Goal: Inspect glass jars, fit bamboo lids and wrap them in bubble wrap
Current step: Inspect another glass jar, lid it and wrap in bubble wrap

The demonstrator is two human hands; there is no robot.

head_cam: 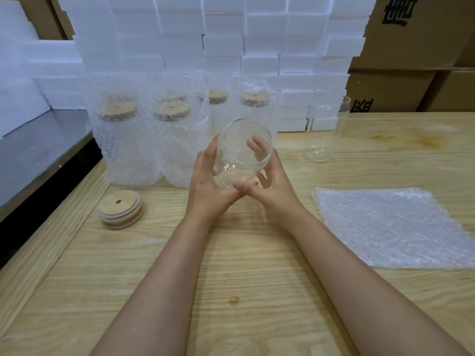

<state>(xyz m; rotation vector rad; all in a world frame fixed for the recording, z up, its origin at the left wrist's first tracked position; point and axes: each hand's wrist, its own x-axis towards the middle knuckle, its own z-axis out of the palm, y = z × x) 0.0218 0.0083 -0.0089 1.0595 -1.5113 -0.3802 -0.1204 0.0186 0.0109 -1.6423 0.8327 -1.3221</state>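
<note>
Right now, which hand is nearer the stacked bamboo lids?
Left. The left hand grips the jar just right of the bamboo lids; the right hand holds its far side.

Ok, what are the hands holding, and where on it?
Both hold one bare glass jar by its side wall: left hand on its left, right hand on its right.

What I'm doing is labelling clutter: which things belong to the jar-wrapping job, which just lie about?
Job: held clear glass jar; stacked round bamboo lids; flat bubble-wrap sheet; second clear jar; bubble-wrapped lidded jars.
Lying about: white foam blocks; brown cardboard boxes.
</note>
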